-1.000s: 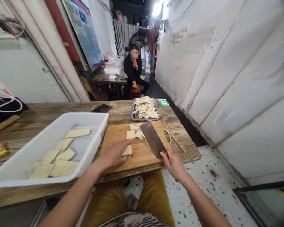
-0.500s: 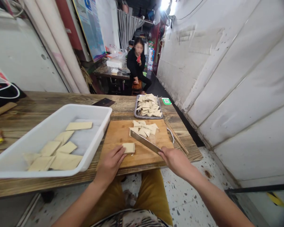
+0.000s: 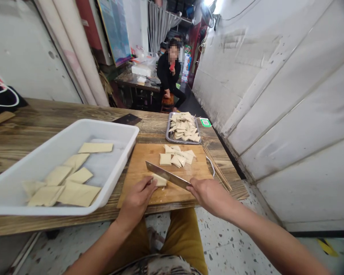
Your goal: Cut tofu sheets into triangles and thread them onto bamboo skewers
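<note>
Tofu sheets (image 3: pixel 78 183) in white tub (image 3: pixel 109 128), triangles (image 3: pixel 183 128) on steel tray (image 3: pixel 183 141)

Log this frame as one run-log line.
left hand: steadies tofu piece | right hand: holds cleaver | surface: cutting board

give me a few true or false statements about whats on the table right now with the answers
1. The right hand grips a cleaver. True.
2. The left hand holds the cleaver. False: it rests on a tofu piece on the wooden cutting board.
3. The white plastic tub holds flat tofu sheets. True.
4. The bamboo skewers lie inside the tub. False: they lie on the wooden table, right of the board.
5. The metal tray holds a pile of cut tofu pieces. True.
</note>
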Available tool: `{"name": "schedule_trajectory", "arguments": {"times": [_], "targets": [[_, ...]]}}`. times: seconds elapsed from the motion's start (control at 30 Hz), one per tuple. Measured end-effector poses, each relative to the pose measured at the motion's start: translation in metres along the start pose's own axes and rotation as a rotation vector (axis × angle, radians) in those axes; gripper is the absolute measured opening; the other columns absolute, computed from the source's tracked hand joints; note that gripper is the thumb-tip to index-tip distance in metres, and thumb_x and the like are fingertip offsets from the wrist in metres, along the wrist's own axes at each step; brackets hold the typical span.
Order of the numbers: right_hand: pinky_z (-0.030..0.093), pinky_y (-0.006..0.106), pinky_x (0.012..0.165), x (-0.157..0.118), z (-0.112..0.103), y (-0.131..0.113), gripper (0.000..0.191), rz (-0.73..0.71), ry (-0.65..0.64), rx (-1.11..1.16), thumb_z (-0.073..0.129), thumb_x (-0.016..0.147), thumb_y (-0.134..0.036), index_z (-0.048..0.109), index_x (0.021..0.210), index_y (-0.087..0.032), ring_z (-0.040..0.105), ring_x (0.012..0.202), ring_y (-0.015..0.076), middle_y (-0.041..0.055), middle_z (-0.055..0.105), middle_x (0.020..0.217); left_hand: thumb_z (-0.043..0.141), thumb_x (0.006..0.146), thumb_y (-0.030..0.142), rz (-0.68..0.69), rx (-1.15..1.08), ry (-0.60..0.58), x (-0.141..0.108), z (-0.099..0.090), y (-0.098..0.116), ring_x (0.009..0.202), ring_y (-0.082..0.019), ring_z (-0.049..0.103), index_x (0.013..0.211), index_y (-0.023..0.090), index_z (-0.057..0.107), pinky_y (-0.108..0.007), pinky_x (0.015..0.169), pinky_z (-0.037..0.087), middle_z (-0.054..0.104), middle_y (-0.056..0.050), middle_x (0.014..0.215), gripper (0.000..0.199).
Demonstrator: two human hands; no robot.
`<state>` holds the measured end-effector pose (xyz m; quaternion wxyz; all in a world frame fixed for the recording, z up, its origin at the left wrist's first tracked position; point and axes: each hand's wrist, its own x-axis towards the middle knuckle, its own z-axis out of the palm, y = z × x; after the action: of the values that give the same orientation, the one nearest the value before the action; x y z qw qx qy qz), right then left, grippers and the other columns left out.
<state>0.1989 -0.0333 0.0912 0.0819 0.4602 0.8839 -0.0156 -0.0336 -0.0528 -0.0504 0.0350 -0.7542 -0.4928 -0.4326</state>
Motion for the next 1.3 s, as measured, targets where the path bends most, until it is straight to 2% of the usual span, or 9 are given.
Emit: {"name": "schedule_trajectory", "arguments": {"times": [0.33,0.5,0.73,0.9,1.3], "targets": [[0.028,0.025,0.048,0.001,-0.006,-0.01,0.023,0.046,-0.108,0.109,0.034,0.095,-0.027,0.053,0.087,-0.017,0.064,0.06,0.0181,0.0061,0.068,0.07,0.052,0.083,0.019,0.021,-0.001,0.013,-0.005,0.003,-0.004,0.101,-0.02,0.058,0.113,0.019,0.06,-0.035,0.086,0.05,0.059,-0.01,0.115,0.031],[0.028,0.025,0.047,0.0,-0.01,-0.015,0.022,0.061,-0.147,0.116,0.034,0.094,-0.025,0.053,0.088,-0.016,0.065,0.061,0.0194,0.0072,0.068,0.07,0.052,0.083,0.019,-0.01,-0.023,0.0,-0.007,0.005,-0.005,0.104,-0.02,0.057,0.115,0.021,0.058,-0.035,0.088,0.049,0.057,-0.009,0.118,0.033],[0.033,0.025,0.05,0.003,-0.014,-0.022,0.025,0.081,-0.217,0.069,0.031,0.096,-0.026,0.052,0.089,-0.014,0.067,0.066,0.0206,0.009,0.068,0.071,0.05,0.084,0.019,-0.027,-0.071,-0.01,-0.007,0.005,-0.005,0.104,-0.021,0.057,0.111,0.018,0.061,-0.034,0.089,0.048,0.059,-0.01,0.115,0.029],[0.037,0.025,0.053,0.004,-0.012,-0.02,0.026,0.09,-0.229,0.056,0.032,0.096,-0.026,0.053,0.088,-0.014,0.067,0.07,0.0208,0.0096,0.068,0.073,0.05,0.084,0.021,-0.034,-0.068,-0.008,-0.006,0.005,-0.005,0.101,-0.019,0.057,0.111,0.019,0.061,-0.033,0.088,0.049,0.059,-0.01,0.114,0.029],[0.036,0.025,0.051,0.006,-0.017,-0.024,0.023,0.102,-0.238,0.043,0.034,0.095,-0.025,0.054,0.091,-0.014,0.068,0.067,0.0219,0.0104,0.07,0.073,0.051,0.084,0.021,-0.046,-0.055,0.008,-0.004,0.004,-0.003,0.097,-0.019,0.059,0.11,0.021,0.061,-0.032,0.084,0.05,0.062,-0.008,0.109,0.028]]}}
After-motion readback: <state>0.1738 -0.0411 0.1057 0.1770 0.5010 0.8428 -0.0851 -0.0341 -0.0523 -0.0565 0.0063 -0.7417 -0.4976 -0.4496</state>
